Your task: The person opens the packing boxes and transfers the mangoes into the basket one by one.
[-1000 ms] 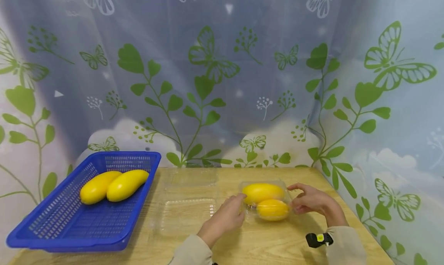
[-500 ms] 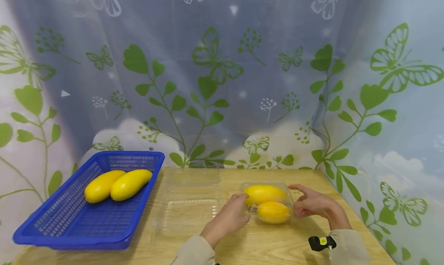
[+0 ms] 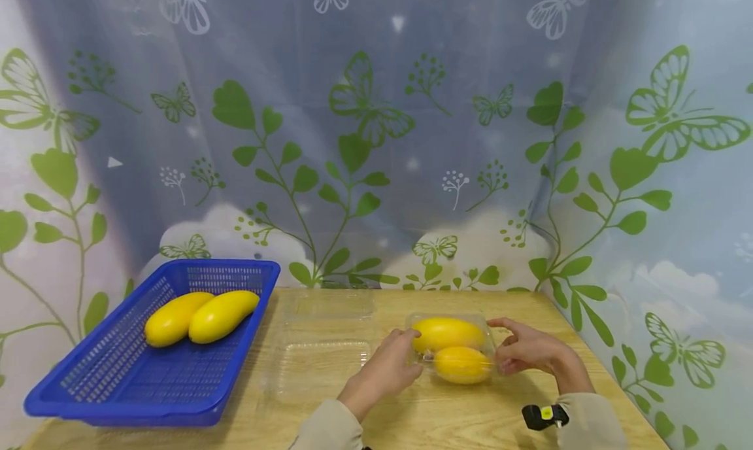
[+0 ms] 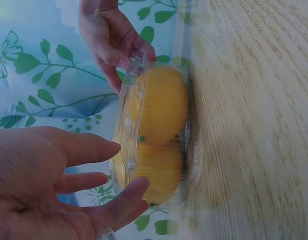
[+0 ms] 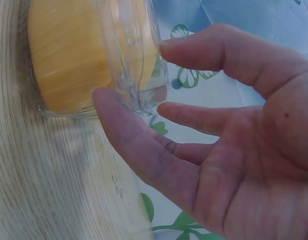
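A clear plastic clamshell box (image 4: 131, 155) with its lid down stands on the table. Two yellow mangoes lie inside: one at the back (image 3: 448, 333), one in front (image 3: 461, 365). At the box's left side is my left hand (image 3: 385, 366), its fingertips right at the rim and its fingers loosely spread. My right hand (image 3: 535, 348) is at the opposite side. In the right wrist view, its fingers (image 5: 139, 142) reach around the box's near corner without curling round it.
On the left, a blue plastic basket (image 3: 147, 404) holds two more mangoes (image 3: 223, 316). Between basket and hands lies another clear clamshell box (image 3: 320, 371), opened flat on the wooden table (image 3: 447, 420). A patterned curtain (image 3: 376, 175) hangs behind the table.
The view has shifted slightly. Both hands have stayed at the sides of the box with the mangoes.
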Demonstrator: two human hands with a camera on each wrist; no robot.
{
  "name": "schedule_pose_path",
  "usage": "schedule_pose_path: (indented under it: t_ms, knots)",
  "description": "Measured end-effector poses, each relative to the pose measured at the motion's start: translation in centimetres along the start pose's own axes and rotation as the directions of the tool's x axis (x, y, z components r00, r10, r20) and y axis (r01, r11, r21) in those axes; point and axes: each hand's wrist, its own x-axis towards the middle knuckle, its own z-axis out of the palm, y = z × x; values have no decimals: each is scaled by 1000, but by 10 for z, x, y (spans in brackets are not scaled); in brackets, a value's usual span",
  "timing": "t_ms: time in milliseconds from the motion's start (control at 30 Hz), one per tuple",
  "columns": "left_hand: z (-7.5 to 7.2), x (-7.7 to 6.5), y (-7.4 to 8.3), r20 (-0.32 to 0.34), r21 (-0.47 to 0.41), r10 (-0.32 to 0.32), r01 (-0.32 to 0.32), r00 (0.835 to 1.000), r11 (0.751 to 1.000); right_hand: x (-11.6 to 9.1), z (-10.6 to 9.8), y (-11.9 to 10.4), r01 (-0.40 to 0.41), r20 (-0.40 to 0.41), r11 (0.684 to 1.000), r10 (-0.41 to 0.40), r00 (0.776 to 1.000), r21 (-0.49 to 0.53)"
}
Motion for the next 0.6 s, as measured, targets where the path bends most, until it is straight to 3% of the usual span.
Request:
schedule_pose_path:
  t_ms: [300, 500, 600]
  knots:
    - [3, 3, -1, -24, -40, -10, 9, 1000, 999, 0, 1, -2, -15, 0, 1000, 14, 1000, -14]
    - [6, 4, -2, -32, -54, -17, 15, 999, 998, -2, 4, -10, -6, -14, 996, 4, 1000, -88]
    - [6, 4, -2, -35, -48, -25, 23, 999, 999, -4, 9, -19, -18, -55, 985, 8, 998, -172]
